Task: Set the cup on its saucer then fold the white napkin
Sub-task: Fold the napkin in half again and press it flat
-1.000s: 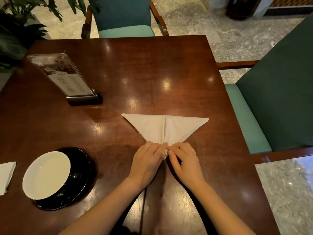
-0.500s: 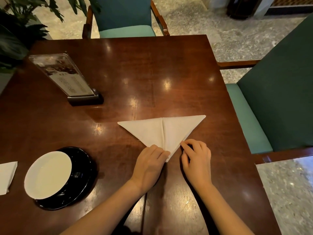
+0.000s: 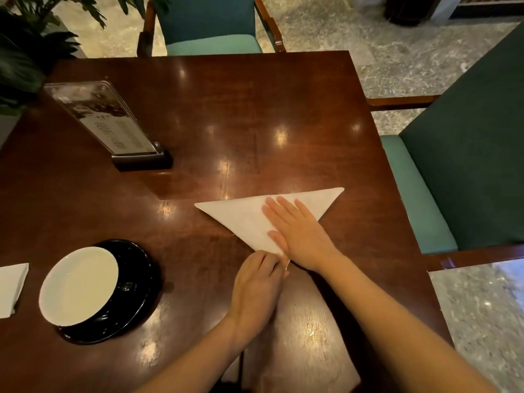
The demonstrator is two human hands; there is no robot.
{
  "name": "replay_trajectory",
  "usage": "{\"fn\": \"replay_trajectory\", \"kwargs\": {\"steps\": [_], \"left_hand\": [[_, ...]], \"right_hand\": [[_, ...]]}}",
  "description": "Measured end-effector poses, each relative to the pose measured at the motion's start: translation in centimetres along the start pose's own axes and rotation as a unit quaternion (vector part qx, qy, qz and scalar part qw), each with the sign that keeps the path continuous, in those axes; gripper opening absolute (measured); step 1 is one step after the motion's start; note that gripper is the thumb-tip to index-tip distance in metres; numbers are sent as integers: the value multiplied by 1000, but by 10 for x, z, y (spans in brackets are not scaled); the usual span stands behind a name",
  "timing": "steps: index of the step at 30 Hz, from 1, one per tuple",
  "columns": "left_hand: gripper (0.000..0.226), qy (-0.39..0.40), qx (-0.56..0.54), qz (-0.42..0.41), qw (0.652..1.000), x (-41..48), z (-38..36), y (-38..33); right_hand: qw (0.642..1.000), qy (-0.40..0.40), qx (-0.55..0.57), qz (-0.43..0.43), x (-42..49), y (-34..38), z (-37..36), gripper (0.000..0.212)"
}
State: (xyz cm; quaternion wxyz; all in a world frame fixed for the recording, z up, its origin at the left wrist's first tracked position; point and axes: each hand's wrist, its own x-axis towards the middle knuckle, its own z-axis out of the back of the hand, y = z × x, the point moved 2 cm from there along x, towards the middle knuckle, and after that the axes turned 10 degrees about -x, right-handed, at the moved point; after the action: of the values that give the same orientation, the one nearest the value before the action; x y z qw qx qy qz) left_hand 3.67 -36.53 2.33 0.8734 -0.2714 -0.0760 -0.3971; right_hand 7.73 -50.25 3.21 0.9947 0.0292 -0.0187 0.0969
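Note:
The white napkin (image 3: pixel 241 219) lies folded into a triangle in the middle of the dark wooden table (image 3: pixel 255 123), its tip pointing toward me. My right hand (image 3: pixel 297 231) rests flat on the napkin's right half, fingers spread. My left hand (image 3: pixel 258 285) pinches the near tip of the napkin against the table. At the near left a white cup (image 3: pixel 79 285) stands on a black saucer (image 3: pixel 141 276), apart from both hands.
A clear menu stand (image 3: pixel 113 129) on a black base stands at the left back. Another folded white napkin (image 3: pixel 11 287) lies at the left edge. Green chairs stand at the far side (image 3: pixel 209 24) and right (image 3: pixel 467 180). A plant (image 3: pixel 25 52) is at the far left.
My right hand left the napkin's near tip and moved up onto its right half, lying flat. My left hand stays at the tip. The napkin shifted slightly.

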Motion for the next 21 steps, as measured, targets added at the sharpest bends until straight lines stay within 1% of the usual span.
{"fn": "replay_trajectory", "kwargs": {"steps": [1,3,6,8,11,16,18,21], "left_hand": [[17,1,8,-4,1000,0,-1,1],[17,-3,32,-10,999,0,-1,2],[19,1,55,-7,998,2,1,2],[19,3,57,-4,998,2,2,3],[18,-1,52,-12,999,4,5,7],[11,-32,19,-27,999,6,17,30],[11,-42,21,-36,998,6,26,47],[16,-49,39,-26,998,4,36,73]], "right_hand": [[999,40,-22,14,1,-7,-6,58],[996,78,-53,8,2,-27,-12,63],[990,84,-98,-52,2,-61,-6,68],[986,102,-87,-102,0,-86,-3,71],[981,128,-71,-130,-6,-105,0,62],[983,96,-47,-151,-23,-94,-3,62],[986,88,-59,-133,-33,-87,-3,65],[988,76,-93,-96,-51,-68,0,68]]}}
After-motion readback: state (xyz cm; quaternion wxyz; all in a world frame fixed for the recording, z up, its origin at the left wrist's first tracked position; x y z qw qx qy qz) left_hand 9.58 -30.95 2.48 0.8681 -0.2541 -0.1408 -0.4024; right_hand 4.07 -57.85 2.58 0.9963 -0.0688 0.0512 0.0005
